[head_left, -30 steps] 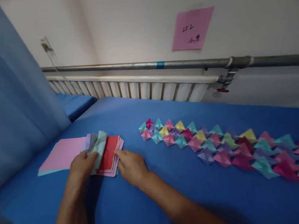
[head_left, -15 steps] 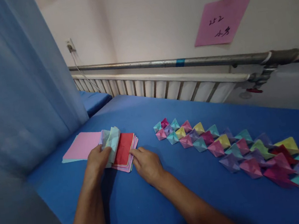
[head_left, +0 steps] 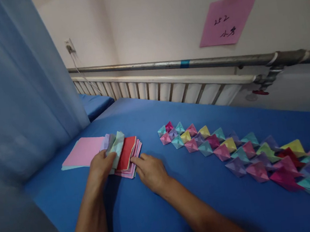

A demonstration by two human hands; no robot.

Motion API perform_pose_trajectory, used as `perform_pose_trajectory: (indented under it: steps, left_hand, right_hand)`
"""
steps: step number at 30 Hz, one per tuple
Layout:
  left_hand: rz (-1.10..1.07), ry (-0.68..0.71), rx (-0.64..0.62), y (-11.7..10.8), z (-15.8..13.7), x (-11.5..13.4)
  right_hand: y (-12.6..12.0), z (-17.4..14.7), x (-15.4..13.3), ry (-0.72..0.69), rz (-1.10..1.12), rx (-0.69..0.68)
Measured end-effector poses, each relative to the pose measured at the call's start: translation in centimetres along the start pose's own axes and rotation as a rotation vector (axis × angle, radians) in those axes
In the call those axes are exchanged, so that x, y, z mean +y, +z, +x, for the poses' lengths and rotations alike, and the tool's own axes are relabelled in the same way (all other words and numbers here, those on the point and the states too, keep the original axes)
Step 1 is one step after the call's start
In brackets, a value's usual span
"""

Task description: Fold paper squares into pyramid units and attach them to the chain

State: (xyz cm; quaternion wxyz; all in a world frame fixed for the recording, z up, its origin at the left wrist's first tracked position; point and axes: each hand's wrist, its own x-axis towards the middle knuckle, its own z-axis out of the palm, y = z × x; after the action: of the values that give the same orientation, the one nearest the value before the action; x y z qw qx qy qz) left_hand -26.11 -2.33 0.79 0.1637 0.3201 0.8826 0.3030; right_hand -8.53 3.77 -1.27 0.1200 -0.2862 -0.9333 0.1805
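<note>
Stack of thin square paper sheets (head_left: 125, 155), red uppermost with pink and pale edges showing below, lies on a broad flat surface covered in blue (head_left: 154, 225), between the two hands. The left hand (head_left: 101, 164) grips pale green and lavender paper sheets (head_left: 117, 146) that are curled back over the left part of the stack, its thumb laid across them. The right hand (head_left: 151, 172) has its thumb and forefinger closed on the stack's right edge, where several sheets stand slightly fanned apart; the other fingers are curled in. Just beyond the left hand, a flat pink paper sheet (head_left: 83, 151) lies with a pale aqua edge peeping out beneath it. To the right, well apart from the stack, folded paper pieces with raised points (head_left: 205, 148), in pink, aqua, yellow, lavender, green and red, form a long slanting band of close-set rows that runs off the picture. Behind the surface stand a white ribbed radiator (head_left: 166, 91) and a grey metal pipe (head_left: 149, 67), with a pink handwritten paper notice (head_left: 228, 20) on the wall above and a blue fabric curtain (head_left: 21, 83) at the left.
</note>
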Motion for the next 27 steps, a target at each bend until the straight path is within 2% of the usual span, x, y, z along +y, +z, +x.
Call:
perform_pose_trajectory:
  steps: [8, 11, 17, 27]
  left_hand:
    - [0.302, 0.170, -0.077, 0.6, -1.4, 2.2]
    - [0.308, 0.186, -0.065, 0.5, -1.4, 2.2]
    - [0.340, 0.147, -0.047, -0.4, -1.2, 1.8]
    - [0.309, 0.174, -0.066, -0.2, -1.4, 2.0]
  right_hand:
    - [0.3, 0.1, -0.7, -0.078, -0.135, -0.026]
    - [0.0, -0.1, -0.6, -0.074, -0.094, -0.034]
    - [-0.7, -0.7, 0.3, 0.079, 0.015, -0.032]
    - [-0.9, -0.9, 0.1, 0.040, 0.002, -0.012]
